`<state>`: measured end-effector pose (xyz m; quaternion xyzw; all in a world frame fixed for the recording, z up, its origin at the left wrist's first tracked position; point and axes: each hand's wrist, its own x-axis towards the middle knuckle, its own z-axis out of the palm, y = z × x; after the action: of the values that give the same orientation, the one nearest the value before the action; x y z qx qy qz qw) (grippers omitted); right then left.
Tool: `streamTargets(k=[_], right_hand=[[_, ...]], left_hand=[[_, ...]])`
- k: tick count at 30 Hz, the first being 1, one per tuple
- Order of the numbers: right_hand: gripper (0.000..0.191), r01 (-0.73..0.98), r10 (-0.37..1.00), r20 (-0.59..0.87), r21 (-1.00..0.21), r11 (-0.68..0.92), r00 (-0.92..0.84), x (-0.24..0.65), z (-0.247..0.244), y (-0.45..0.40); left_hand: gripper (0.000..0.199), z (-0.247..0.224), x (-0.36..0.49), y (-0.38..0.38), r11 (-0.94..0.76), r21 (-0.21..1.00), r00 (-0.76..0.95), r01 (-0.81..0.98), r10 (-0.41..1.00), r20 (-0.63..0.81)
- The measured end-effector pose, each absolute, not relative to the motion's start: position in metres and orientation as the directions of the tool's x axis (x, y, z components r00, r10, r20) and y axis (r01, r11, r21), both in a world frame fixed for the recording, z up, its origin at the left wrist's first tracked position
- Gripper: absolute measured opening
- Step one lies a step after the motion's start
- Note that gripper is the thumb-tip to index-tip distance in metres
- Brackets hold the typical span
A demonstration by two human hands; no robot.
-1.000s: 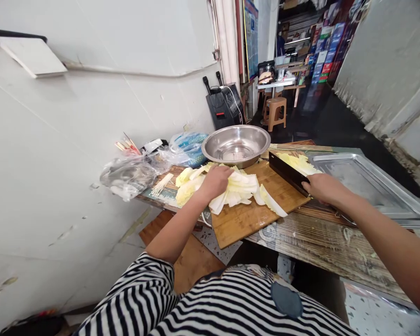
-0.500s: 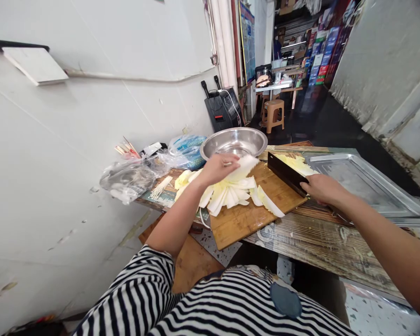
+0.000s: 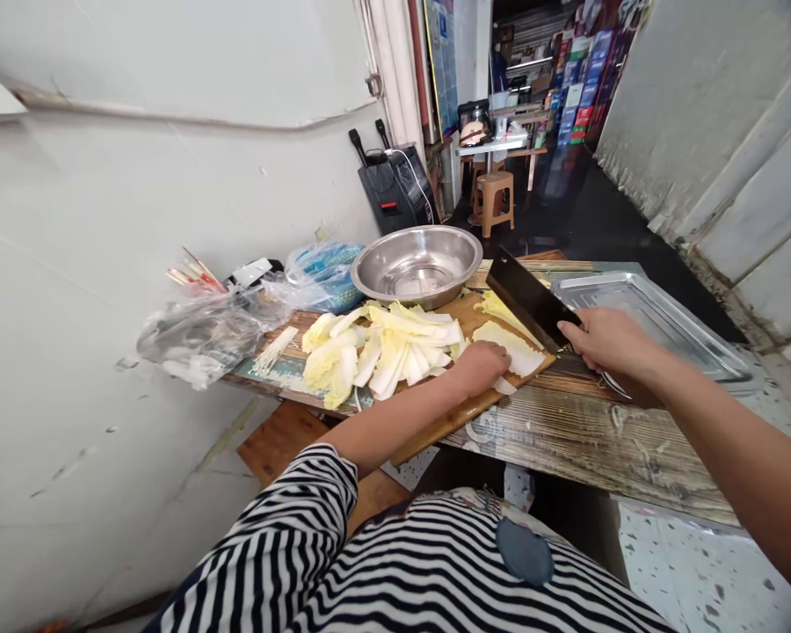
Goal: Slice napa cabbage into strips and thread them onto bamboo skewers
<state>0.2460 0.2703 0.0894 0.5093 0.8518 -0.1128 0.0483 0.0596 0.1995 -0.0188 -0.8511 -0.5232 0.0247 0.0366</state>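
On the wooden cutting board [image 3: 428, 431], my left hand [image 3: 484, 367] is closed over the edge of a pale cabbage leaf [image 3: 514, 345], pressing it down. A thin strip of leaf pokes out just below those fingers. My right hand [image 3: 606, 338] grips a dark-bladed cleaver [image 3: 527, 294] by its handle, the blade tilted above the board's right end, beside the leaf. Yellowish cut pieces [image 3: 497, 308] lie behind the blade. To the left of my left hand, a heap of Chinese cabbage leaves [image 3: 402, 343] spreads over the board and past its left side.
Behind the heap stands a steel basin [image 3: 417, 264]. A metal tray [image 3: 659, 325] lies at the right of the wooden table [image 3: 599, 440]. Thin white sticks [image 3: 275, 350], plastic bags [image 3: 204, 338] and skewers [image 3: 198, 274] sit at the left, by the wall.
My left hand has moved right and down from above the heap, and a leaf now lies under it at the board's right end. The cleaver has tilted; the view has shifted.
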Motion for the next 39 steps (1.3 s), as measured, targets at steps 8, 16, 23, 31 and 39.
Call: streamTargets(k=[8,16,23,31,39], right_hand=[[0.036,0.798,0.783,-0.238,0.050,0.600,-0.574,0.246,0.074,0.257],[0.040,0.765,0.747,-0.314,0.089,0.638,-0.587,0.244,0.070,0.258],[0.043,0.779,0.757,-0.314,0.077,0.623,-0.574,0.232,0.060,0.259],[0.039,0.864,0.789,-0.371,-0.090,0.495,-0.491,0.229,0.065,0.280],[0.038,0.890,0.824,-0.345,-0.094,0.445,-0.449,0.222,0.062,0.309]], left_hand=[[0.028,-0.021,0.056,0.198,-0.390,-0.095,0.391,0.916,0.920,-0.015],[0.030,-0.024,0.054,0.200,-0.376,-0.051,0.377,0.925,0.926,-0.003],[0.027,-0.024,0.056,0.201,-0.368,-0.012,0.369,0.930,0.930,0.006],[0.035,0.006,0.025,0.195,-0.318,-0.007,0.306,0.948,0.905,0.295],[0.026,0.005,-0.035,0.101,-0.117,-0.220,0.176,0.968,0.946,0.273]])
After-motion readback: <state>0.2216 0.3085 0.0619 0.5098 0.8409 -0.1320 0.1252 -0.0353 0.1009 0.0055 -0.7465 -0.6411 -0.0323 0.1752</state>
